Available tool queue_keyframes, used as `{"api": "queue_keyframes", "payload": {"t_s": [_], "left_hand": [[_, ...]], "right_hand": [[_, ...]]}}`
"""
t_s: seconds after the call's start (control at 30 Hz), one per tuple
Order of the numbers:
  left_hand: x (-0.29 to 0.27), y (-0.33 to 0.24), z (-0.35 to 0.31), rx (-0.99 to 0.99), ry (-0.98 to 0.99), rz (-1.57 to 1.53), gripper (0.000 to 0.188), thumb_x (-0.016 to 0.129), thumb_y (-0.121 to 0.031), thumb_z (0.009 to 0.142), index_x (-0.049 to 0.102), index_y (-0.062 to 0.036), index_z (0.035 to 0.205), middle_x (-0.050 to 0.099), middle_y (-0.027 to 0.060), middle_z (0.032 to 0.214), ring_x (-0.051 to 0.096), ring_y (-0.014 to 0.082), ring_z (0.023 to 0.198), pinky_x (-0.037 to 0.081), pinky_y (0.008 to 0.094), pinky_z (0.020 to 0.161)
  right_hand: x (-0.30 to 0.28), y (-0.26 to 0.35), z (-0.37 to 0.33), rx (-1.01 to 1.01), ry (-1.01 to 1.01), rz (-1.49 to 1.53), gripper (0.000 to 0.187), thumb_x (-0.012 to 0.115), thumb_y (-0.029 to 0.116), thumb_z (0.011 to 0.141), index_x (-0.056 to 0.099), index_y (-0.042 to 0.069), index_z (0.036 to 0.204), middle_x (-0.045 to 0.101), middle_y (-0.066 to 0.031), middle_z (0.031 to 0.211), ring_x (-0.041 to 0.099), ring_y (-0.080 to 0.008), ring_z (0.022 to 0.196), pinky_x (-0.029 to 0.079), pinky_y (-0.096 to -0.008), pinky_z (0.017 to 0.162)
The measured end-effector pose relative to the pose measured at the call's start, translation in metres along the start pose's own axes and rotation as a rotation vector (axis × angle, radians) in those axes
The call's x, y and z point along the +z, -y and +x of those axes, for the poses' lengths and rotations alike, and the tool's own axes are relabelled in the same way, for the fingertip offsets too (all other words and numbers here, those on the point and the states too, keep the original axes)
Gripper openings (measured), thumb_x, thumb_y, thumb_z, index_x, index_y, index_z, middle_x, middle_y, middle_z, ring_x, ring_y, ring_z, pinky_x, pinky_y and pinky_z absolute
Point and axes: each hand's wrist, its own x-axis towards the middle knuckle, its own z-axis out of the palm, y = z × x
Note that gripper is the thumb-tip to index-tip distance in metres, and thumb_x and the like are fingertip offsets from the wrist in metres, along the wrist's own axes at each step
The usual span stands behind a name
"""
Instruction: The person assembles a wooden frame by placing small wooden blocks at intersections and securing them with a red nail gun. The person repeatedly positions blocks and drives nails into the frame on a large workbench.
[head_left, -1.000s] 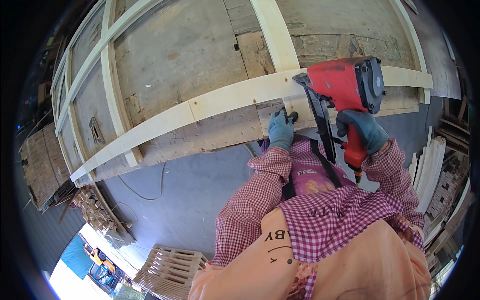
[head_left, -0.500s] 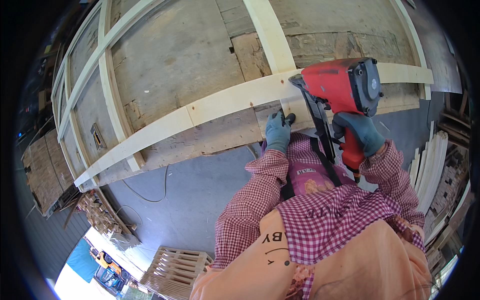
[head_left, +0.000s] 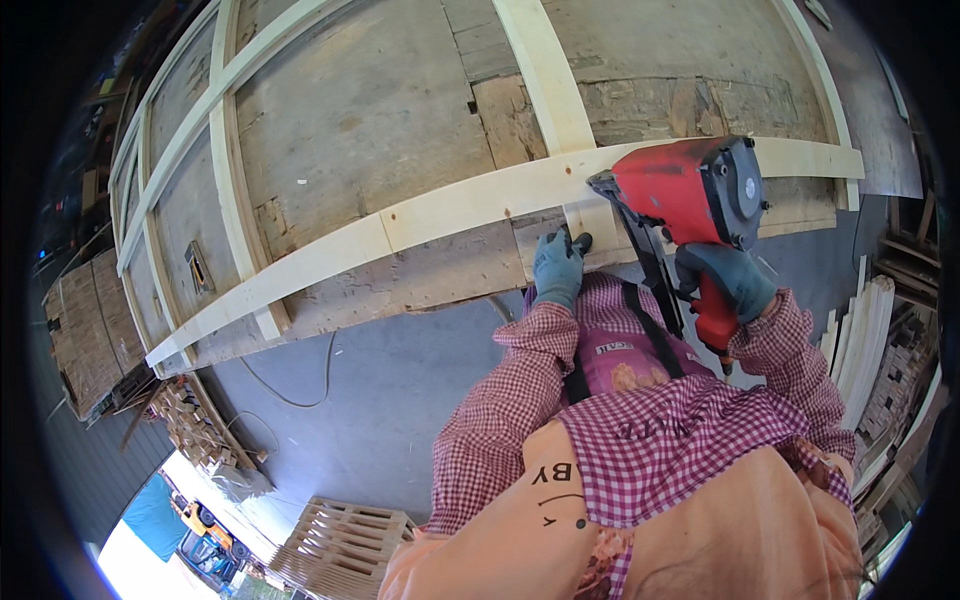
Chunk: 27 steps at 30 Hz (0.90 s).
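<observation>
Right hand around red nail gun; left hand on wooden panel

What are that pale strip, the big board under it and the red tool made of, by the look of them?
Pale strip: fresh, unfinished sawn wood, light with faint grain. Big board: probably old plywood, grey, stained, its face flaking in patches. Red tool, held by the right hand: painted metal or hard plastic, hard to tell; the matte red casing looks scuffed.
</observation>
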Motion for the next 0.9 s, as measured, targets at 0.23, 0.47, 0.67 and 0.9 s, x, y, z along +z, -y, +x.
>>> {"api": "queue_keyframes", "payload": {"t_s": [0.23,0.47,0.67,0.9], "left_hand": [[-0.004,-0.003,-0.001,-0.001,0.023,0.003,0.026,0.062,-0.021,0.080,0.060,-0.0009,0.097,0.058,0.0220,0.099,0.056,0.0393,0.091,0.046,0.0448,0.078],[-0.019,-0.012,-0.003,-0.048,0.101,-0.012,0.030,0.061,-0.028,0.084,0.060,-0.0053,0.102,0.058,0.0191,0.102,0.057,0.0374,0.094,0.047,0.0448,0.080],[-0.084,-0.022,0.011,0.173,0.262,0.145,0.028,0.062,-0.028,0.082,0.063,-0.0084,0.102,0.061,0.0166,0.100,0.060,0.0363,0.091,0.048,0.0435,0.080],[-0.151,-0.013,0.091,0.566,-0.398,0.466,0.025,0.060,-0.033,0.082,0.064,-0.0161,0.101,0.064,0.0072,0.096,0.061,0.0279,0.091,0.047,0.0418,0.079]], "right_hand": [[0.011,0.026,0.009,-0.074,0.020,-0.106,0.020,0.050,0.017,0.086,0.053,0.001,0.074,0.052,-0.0050,0.068,0.049,-0.0134,0.063,0.042,-0.0278,0.061],[0.023,0.042,-0.007,-0.075,-0.070,-0.228,0.013,0.056,0.013,0.083,0.056,0.001,0.077,0.055,-0.0056,0.063,0.051,-0.0140,0.054,0.041,-0.0275,0.050],[0.021,0.043,0.002,0.063,-0.076,-0.122,0.012,0.059,0.014,0.081,0.059,0.002,0.081,0.058,-0.0064,0.063,0.053,-0.0153,0.051,0.041,-0.0295,0.046],[0.010,0.010,0.016,-0.134,-0.125,-0.340,0.031,0.062,0.019,0.083,0.057,0.005,0.110,0.062,-0.0092,0.096,0.059,-0.0185,0.080,0.050,-0.0325,0.069]]}}
